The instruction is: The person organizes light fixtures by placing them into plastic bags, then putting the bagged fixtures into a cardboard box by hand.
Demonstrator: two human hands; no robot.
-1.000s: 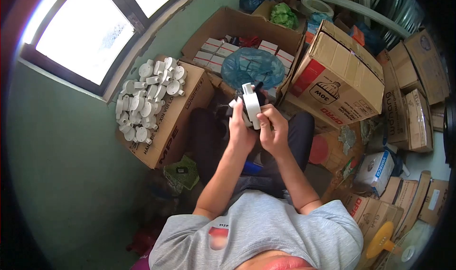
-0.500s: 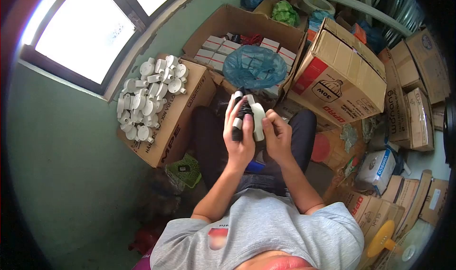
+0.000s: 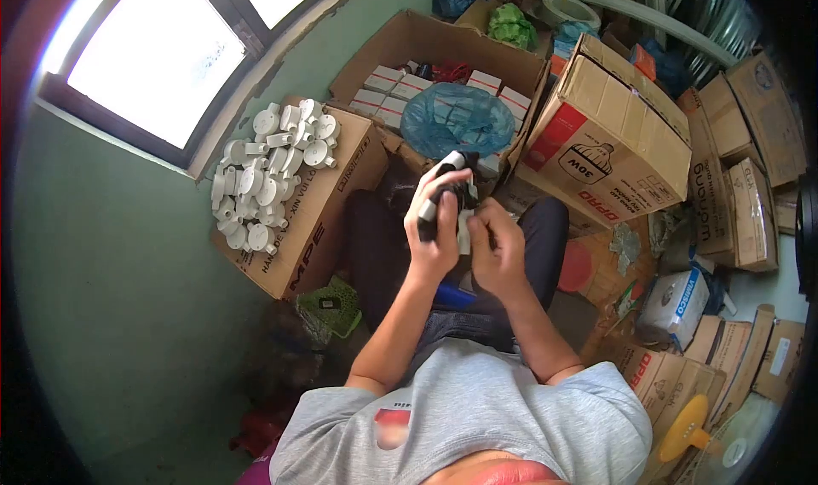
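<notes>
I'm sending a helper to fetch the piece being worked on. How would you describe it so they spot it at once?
Under the window, a brown carton carries a heap of white round fittings. Right of it, the left hand grips one more white fitting, the right hand close by. Unlike the heaped ones, it is held up and has a black part.

Green painted wall (image 3: pixel 128 314) at left, matte, darker toward bottom. Window (image 3: pixel 162 50) upper left: dark frame, frosted panes, strong daylight, glass blown out white. No lamp seen. Floor mostly hidden under cardboard; pale bare patch (image 3: pixel 754 293) at right. MPE carton (image 3: pixel 315 229) below window sill. Large open carton (image 3: pixel 443 46) against wall, small white boxes (image 3: pixel 388 89) and blue plastic bag (image 3: pixel 456 118) inside. OPRO 30W carton (image 3: pixel 613 135) just right of it, tilted. More cartons (image 3: pixel 750 170) stacked far right. Corrugated metal sheet (image 3: pixel 716 8) in top right corner.
</notes>
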